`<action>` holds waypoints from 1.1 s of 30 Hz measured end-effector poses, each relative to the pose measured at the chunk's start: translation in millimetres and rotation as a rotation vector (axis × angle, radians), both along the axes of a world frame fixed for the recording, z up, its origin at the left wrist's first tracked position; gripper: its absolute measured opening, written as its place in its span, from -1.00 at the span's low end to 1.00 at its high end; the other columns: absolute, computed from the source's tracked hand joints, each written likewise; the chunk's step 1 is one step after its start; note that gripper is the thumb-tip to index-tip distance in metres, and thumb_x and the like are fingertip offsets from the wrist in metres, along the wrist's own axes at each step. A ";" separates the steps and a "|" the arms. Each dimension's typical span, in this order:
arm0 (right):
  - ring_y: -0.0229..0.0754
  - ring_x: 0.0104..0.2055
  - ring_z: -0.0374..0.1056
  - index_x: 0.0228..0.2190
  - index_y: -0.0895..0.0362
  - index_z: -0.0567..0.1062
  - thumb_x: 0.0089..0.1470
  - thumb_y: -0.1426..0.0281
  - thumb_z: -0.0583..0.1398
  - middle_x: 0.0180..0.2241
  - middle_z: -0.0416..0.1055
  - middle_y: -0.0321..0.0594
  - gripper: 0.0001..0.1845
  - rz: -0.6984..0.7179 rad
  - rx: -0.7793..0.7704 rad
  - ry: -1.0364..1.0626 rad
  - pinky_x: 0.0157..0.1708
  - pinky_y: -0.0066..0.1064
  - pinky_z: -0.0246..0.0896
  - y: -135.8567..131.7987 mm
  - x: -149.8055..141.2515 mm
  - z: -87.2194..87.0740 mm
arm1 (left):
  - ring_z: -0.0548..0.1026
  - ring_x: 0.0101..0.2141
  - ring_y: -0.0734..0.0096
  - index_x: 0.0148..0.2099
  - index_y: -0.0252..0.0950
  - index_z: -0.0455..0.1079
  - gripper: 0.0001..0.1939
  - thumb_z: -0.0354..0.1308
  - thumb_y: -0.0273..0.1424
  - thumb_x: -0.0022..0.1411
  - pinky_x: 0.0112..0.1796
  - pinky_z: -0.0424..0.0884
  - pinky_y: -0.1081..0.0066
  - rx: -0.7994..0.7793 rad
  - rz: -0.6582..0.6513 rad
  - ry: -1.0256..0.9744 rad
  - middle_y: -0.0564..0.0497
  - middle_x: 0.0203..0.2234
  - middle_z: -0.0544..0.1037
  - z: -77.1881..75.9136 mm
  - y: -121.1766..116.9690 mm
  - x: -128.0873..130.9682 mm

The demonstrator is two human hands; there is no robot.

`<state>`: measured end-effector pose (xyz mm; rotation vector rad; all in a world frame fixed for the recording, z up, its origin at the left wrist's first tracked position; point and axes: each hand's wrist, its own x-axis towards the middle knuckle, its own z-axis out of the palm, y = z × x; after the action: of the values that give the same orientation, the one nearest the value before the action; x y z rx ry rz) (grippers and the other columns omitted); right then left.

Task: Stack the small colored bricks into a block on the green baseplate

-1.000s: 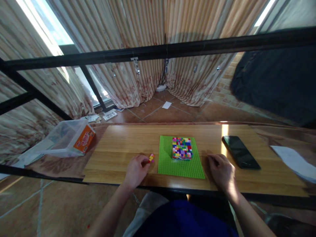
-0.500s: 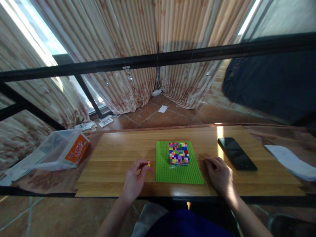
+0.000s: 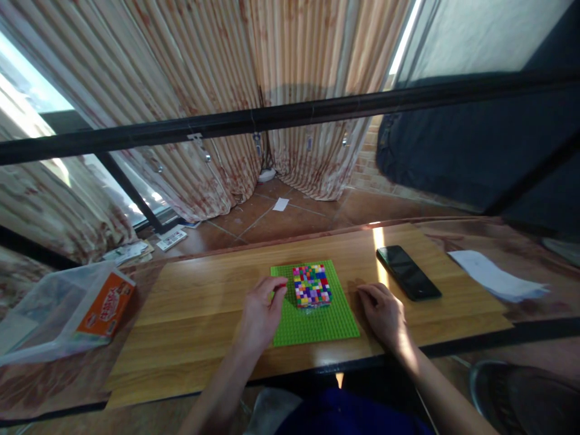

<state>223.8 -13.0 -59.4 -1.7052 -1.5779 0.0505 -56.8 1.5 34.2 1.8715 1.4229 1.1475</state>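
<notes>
A block of many-coloured toy bricks [image 3: 312,285] stands on the green baseplate [image 3: 312,329], toward its far side. My left hand [image 3: 263,308] is over the plate's left edge, thumb and index finger pinched on a small red brick [image 3: 283,285]. That brick is close to the left side of the block, apart from it; most of it is hidden by the fingertips. To the right of the plate, my right hand [image 3: 384,313] rests on the wooden table with its fingers curled together. Nothing shows between them.
A black phone [image 3: 408,272] lies right of my right hand, with white paper [image 3: 496,275] beyond it. At the left stands a clear plastic bin [image 3: 49,302] with an orange label. A black rail [image 3: 226,124] crosses in front of the curtains.
My left hand has moved right, from the bare table to beside the brick block, carrying the small brick. My right hand stays resting. The whole view has turned slightly to the right.
</notes>
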 end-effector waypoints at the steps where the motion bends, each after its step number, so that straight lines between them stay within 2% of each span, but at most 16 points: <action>1: -0.16 -0.32 0.45 -0.35 0.13 0.59 0.19 0.25 0.07 -0.31 0.53 -0.13 -0.66 -0.002 0.000 0.004 -0.33 -0.38 0.31 0.2 -0.1 0.2 | 0.52 -0.23 0.36 -0.18 -0.22 0.50 -0.82 0.07 -0.41 0.28 -0.15 0.42 0.36 0.021 -0.028 0.034 0.00 -0.29 0.58 0.8 4.8 4.1; 7: -0.15 -0.32 0.44 -0.34 0.13 0.59 0.19 0.25 0.06 -0.31 0.53 -0.11 -0.66 0.004 -0.009 0.023 -0.32 -0.36 0.31 -0.6 -1.1 3.6 | 0.50 -0.19 0.32 -0.14 -0.20 0.52 -0.77 0.03 -0.43 0.32 -0.10 0.38 0.29 0.090 -0.122 0.237 -0.02 -0.25 0.57 -2.5 25.6 23.3; 16: -0.15 -0.30 0.44 -0.34 0.12 0.58 0.18 0.28 0.07 -0.29 0.53 -0.12 -0.69 0.011 -0.016 0.045 -0.29 -0.36 0.32 -1.1 -1.1 4.3 | 0.47 -0.20 0.30 -0.16 -0.19 0.51 -0.79 0.04 -0.46 0.30 0.06 0.16 0.13 0.124 -0.137 0.527 -0.01 -0.27 0.57 2.4 38.2 37.3; 25: -0.16 -0.29 0.44 -0.34 0.12 0.58 0.19 0.29 0.08 -0.29 0.52 -0.13 -0.70 0.020 -0.028 0.059 -0.27 -0.36 0.32 -1.9 -1.3 4.2 | 0.47 -0.22 0.28 -0.18 -0.21 0.44 -0.86 0.07 -0.47 0.27 0.11 0.08 0.07 0.152 -0.091 0.611 0.00 -0.27 0.59 0.7 38.9 45.2; 33: -0.15 -0.29 0.44 -0.34 0.11 0.58 0.19 0.28 0.07 -0.29 0.52 -0.12 -0.69 0.030 -0.022 0.070 -0.28 -0.36 0.34 -1.8 -0.8 4.0 | 0.48 -0.23 0.25 -0.21 -0.19 0.45 -0.89 0.10 -0.44 0.25 0.10 0.07 0.06 0.172 -0.018 0.541 0.00 -0.31 0.59 -6.2 39.7 46.8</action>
<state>223.0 -14.8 -55.3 -1.6789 -1.5565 0.1421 -10.0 41.3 28.0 2.4389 1.6135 0.8039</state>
